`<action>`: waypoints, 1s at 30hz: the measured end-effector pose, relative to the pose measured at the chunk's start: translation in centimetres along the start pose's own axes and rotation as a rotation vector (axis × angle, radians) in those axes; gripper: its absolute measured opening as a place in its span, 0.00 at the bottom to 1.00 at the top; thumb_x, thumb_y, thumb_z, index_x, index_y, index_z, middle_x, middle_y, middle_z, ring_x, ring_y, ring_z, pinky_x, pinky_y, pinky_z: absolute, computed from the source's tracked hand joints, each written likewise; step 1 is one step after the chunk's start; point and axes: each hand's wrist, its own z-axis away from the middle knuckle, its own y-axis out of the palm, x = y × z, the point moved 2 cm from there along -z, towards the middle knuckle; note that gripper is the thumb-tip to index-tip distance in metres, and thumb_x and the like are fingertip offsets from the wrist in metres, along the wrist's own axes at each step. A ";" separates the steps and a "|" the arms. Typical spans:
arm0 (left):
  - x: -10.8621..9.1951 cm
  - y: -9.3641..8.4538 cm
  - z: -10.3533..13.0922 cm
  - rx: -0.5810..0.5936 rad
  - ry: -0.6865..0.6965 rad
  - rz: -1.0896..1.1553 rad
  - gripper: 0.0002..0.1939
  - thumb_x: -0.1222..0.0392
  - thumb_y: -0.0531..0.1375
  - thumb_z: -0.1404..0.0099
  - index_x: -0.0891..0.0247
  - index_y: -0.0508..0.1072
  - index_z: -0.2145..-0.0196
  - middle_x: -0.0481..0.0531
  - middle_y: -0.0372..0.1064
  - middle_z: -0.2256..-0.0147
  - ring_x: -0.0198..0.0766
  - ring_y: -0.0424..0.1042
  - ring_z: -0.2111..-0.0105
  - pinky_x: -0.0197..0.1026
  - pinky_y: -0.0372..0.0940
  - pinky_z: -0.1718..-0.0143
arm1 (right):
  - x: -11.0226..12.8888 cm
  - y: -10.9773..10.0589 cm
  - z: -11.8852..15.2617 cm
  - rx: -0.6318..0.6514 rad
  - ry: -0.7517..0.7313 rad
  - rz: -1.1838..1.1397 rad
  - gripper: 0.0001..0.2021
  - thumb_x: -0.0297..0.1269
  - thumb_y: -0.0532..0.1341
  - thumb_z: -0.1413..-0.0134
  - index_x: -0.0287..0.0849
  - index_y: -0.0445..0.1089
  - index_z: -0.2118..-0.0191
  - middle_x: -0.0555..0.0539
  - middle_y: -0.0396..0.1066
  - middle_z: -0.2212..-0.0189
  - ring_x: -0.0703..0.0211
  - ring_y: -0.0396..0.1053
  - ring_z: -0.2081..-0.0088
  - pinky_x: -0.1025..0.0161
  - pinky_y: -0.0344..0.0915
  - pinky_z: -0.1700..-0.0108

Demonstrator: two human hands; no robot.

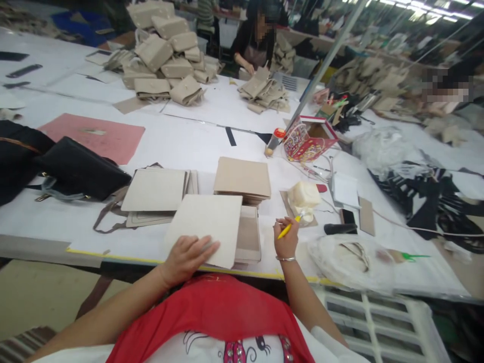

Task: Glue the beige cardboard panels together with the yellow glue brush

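Observation:
My left hand (pixel 191 257) lies flat on a cream panel (pixel 212 217), fingers stretched out over its lower edge. The panel sits at a slant, partly covering a beige piece (pixel 249 234) on the table. My right hand (pixel 286 239) is closed around a slim yellow brush (pixel 289 227). Its tip is at a small white glue pot (pixel 305 214), in front of a cream plastic container (pixel 303 194); the bristles are too small to make out. A stack of beige panels (pixel 242 176) stands behind the slanted panel. To the left is another pile of cream panels (pixel 155 189) with a strap.
A black bag (pixel 83 169) and a pink sheet (pixel 98 136) lie left. A red patterned box (pixel 310 138) stands behind a metal pole's foot. A clear plastic bag (pixel 351 259) and phone (pixel 348 221) lie right. Beige bags (pixel 166 50) are heaped at the back; a co-worker (pixel 255 43) sits beyond.

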 end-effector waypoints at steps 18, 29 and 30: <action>-5.3 8.9 -9.6 0.199 0.099 0.065 0.31 0.43 0.47 0.36 0.65 0.57 0.42 0.62 0.55 0.42 0.48 0.54 0.43 0.51 0.49 0.45 | 4.3 -4.9 -9.2 0.160 0.038 -0.366 0.26 0.53 0.44 0.42 0.37 0.67 0.56 0.51 0.65 0.78 0.68 0.61 0.81 0.68 0.61 0.78; 1.1 12.5 -21.7 0.290 -0.294 0.032 0.34 0.45 0.56 0.42 0.68 0.59 0.43 0.67 0.54 0.42 0.58 0.48 0.41 0.60 0.45 0.44 | 12.3 13.1 -16.0 0.927 0.119 -0.442 0.12 0.44 0.61 0.55 0.38 0.68 0.70 0.55 0.63 0.85 0.71 0.54 0.87 0.72 0.51 0.85; 1.3 12.7 -21.6 0.293 -0.303 0.031 0.35 0.44 0.56 0.43 0.68 0.59 0.43 0.66 0.54 0.42 0.57 0.49 0.41 0.60 0.45 0.44 | 12.2 14.3 -16.3 0.961 0.128 -0.422 0.11 0.43 0.61 0.56 0.38 0.68 0.71 0.54 0.63 0.85 0.71 0.54 0.87 0.72 0.51 0.85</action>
